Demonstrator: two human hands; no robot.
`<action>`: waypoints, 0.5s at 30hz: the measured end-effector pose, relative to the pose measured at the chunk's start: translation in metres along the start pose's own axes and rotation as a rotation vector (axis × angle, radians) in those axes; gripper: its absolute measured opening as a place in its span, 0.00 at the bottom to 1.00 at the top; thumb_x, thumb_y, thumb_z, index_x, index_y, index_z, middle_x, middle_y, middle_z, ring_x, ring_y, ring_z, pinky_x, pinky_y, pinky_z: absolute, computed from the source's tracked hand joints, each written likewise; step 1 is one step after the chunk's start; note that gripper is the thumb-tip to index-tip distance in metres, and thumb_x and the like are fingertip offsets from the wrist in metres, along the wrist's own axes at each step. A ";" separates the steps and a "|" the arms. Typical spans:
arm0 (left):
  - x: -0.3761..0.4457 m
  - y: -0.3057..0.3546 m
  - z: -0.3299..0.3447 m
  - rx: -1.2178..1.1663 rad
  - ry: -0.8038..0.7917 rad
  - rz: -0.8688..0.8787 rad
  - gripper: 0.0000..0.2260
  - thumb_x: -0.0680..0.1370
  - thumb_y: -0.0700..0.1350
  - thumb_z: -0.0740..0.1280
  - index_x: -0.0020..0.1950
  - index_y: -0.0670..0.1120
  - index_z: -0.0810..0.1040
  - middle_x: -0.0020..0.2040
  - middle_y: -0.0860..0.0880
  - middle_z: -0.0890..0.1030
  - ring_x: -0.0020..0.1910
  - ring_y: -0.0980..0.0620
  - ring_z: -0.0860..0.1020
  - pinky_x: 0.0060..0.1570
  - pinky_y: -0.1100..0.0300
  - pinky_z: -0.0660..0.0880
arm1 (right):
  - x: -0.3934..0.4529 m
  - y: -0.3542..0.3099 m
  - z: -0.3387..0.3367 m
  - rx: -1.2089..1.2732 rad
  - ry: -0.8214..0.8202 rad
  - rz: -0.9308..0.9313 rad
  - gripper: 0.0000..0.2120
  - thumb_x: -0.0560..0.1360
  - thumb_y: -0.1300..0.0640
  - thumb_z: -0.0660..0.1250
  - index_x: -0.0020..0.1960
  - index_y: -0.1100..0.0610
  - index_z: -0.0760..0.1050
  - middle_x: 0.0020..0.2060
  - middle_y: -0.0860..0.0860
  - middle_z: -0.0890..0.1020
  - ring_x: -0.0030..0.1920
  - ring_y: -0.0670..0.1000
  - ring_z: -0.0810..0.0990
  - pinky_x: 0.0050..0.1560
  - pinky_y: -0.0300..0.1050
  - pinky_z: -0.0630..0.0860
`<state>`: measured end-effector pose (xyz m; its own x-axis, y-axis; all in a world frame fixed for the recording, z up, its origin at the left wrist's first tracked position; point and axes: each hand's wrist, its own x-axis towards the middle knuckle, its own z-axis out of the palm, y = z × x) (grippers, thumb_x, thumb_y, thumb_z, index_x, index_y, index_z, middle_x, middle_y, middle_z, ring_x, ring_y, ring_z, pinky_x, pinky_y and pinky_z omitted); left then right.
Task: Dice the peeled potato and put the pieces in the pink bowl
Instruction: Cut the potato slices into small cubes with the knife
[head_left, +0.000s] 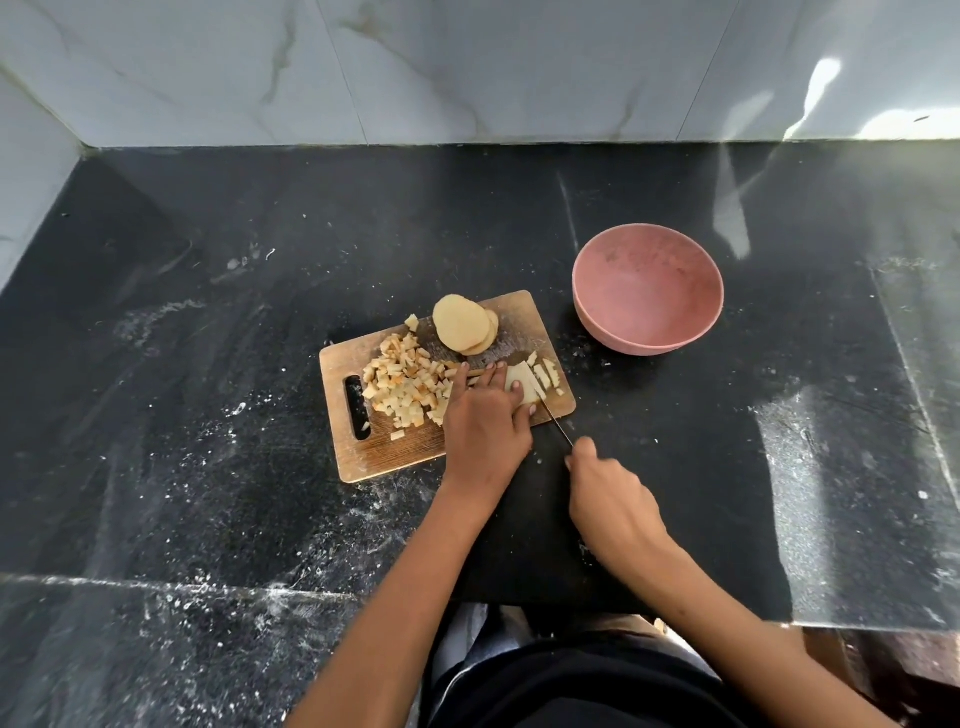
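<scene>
- A wooden cutting board (395, 457) lies on the dark counter (208, 364), its handle slot toward the left; on its left half sits a heap of diced potato pieces (408, 387), small and light, likely damp and starchy, so they may cling to the wood and to fingers; scooping them in a cupped hand or sliding them off the board looks the surest way to move them.
- At the far edge of the board rests a stack of round potato slices (465, 325), not yet cut into strips; firm and stiff, slippery on their wet faces, best held flat from above.
- The left hand (485, 423) lies over the middle of the board, fingers straight and spread, fingertips pressing down on a flat potato slab (521, 387); nothing is curled round it; cut strips (544, 373) lie just beside the slab to the right.
- The knife (556, 423) crosses the slab's right edge, the blade thin and narrow; the right hand (610, 501) grips its handle, fingers curled closed round it, off the board's near-right corner.
- The pink bowl (647, 340) stands on the counter right of the board, near but apart; it appears to hold no potato yet, so the transfer is still to come.
</scene>
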<state>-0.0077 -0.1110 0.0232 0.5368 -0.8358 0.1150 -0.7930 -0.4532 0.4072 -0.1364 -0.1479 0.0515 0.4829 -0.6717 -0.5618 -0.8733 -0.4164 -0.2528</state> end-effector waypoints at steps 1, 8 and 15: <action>0.000 0.000 0.000 0.003 0.000 0.000 0.15 0.78 0.46 0.66 0.63 0.41 0.79 0.68 0.42 0.74 0.70 0.49 0.70 0.72 0.58 0.42 | -0.005 0.005 0.001 0.008 -0.005 -0.006 0.03 0.83 0.59 0.49 0.51 0.56 0.60 0.43 0.56 0.78 0.45 0.59 0.79 0.40 0.50 0.70; 0.000 -0.002 0.000 0.001 -0.010 0.027 0.14 0.78 0.46 0.66 0.61 0.41 0.80 0.67 0.41 0.74 0.69 0.48 0.71 0.73 0.56 0.44 | 0.006 0.000 -0.010 0.099 0.022 -0.043 0.10 0.84 0.52 0.48 0.49 0.57 0.60 0.48 0.61 0.78 0.50 0.63 0.77 0.41 0.49 0.67; -0.007 -0.011 0.000 0.031 -0.046 0.067 0.12 0.77 0.45 0.69 0.57 0.41 0.82 0.63 0.40 0.78 0.66 0.43 0.74 0.72 0.49 0.52 | 0.009 -0.004 -0.022 0.172 0.090 -0.081 0.13 0.83 0.52 0.49 0.56 0.60 0.66 0.45 0.59 0.78 0.46 0.61 0.77 0.41 0.49 0.71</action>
<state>-0.0028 -0.1006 0.0179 0.4687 -0.8778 0.0988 -0.8357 -0.4044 0.3716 -0.1271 -0.1661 0.0652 0.5487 -0.6954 -0.4640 -0.8260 -0.3652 -0.4294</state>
